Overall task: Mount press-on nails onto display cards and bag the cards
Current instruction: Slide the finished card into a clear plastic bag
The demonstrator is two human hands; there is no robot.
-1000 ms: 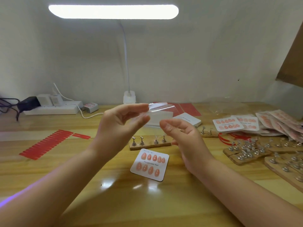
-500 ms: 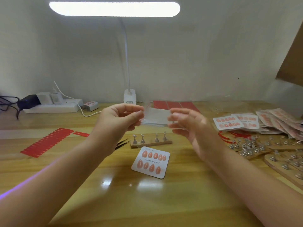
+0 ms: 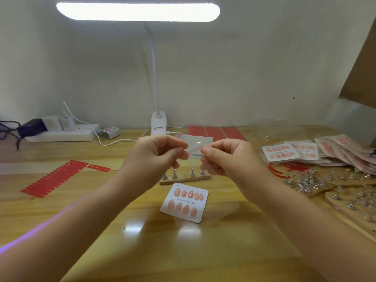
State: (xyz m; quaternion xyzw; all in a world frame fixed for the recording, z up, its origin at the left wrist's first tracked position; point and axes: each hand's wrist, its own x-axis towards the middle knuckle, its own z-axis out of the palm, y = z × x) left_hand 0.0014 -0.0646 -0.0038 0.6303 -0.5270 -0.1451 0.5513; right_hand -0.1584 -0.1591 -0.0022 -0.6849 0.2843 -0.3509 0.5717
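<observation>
Wooden surface (image 3: 203, 251); pile of bagged cards (image 3: 317, 152) at right, so much is done. One filled display card (image 3: 184, 202) lies unbagged below the hands, ten peach nails on white. Left hand (image 3: 156, 157) and right hand (image 3: 225, 157) pinch a clear bag (image 3: 195, 146) above it, fingers curled on its edge, probably opening it.

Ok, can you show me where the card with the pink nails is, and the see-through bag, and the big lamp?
Nail card (image 3: 184, 202), head view, on the printed middle of the card.
Clear bag (image 3: 198, 144), head view, on the film between both hands.
Lamp (image 3: 138, 12), head view, on the glowing bar.
</observation>
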